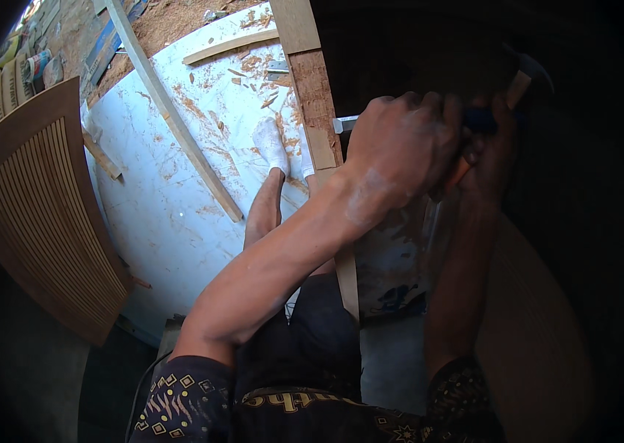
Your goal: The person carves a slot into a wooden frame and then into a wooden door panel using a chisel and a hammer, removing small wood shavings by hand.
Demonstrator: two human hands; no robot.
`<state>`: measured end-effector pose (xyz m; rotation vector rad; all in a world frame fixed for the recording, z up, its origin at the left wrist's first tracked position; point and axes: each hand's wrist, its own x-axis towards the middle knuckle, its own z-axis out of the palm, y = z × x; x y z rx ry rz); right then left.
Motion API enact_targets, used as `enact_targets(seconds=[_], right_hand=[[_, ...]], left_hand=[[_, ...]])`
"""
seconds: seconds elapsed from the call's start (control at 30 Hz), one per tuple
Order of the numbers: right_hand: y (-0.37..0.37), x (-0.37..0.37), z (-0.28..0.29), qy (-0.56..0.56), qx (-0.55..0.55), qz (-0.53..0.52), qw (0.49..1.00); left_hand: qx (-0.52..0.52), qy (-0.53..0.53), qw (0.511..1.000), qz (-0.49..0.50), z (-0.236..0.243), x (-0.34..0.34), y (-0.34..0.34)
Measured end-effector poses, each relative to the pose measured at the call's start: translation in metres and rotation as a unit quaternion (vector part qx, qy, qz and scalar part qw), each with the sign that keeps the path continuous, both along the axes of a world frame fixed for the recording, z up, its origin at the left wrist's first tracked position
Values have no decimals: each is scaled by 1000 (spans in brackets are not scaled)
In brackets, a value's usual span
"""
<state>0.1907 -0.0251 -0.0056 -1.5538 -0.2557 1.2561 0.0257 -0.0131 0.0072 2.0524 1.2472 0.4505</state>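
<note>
My left hand (pixel 408 140) is closed around a chisel, whose short metal blade (pixel 344 124) sticks out on the left beside the wooden board edge (pixel 321 148). The chisel's blue end (pixel 480 119) shows past my fingers. My right hand (pixel 491 159), close behind the left, is wrapped around a hammer. The curved metal hammer head (pixel 535 71) rises above that hand in shadow, and an orange part of the handle (pixel 463 170) shows below. A rough, darker brown stretch (pixel 315 88) lies along the board edge. My left hand partly hides the chisel.
A slatted wooden panel (pixel 46 214) leans at the left. One long wood strip (pixel 172 114) crosses the white floor sheet (pixel 149 244), with a shorter strip (pixel 231 46) beyond. Wood chips and a small metal piece (pixel 277 71) lie near my foot (pixel 271 144). Deep shadow covers the right.
</note>
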Motion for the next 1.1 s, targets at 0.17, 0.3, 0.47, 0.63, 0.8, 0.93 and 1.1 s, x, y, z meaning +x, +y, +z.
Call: enact_targets(seconds=[0.17,0.3,0.47,0.63,0.8,0.93,1.1], right_hand=[[-6,28,-13,40,10,50,998],[-2,9,-5,-1,11,23,1000],[2,-1,2,-17,-6,-5,1000],[-4,21,-6,-6,22,55,998],[-11,6,19,-31,59,5,998],[-37,58,45,-71,30,9,997],[-69,90,82,-169,-36,87,981]], left_hand=[[-1,-5,1000,1,0,3,1],[-34,1,999,10,3,1,2],[-39,-6,999,5,1,-2,2],[-7,-33,999,11,0,-3,2],[-22,-47,998,23,-1,-5,2],[-48,-21,999,5,2,-4,5],[-52,-6,999,3,4,-5,6]])
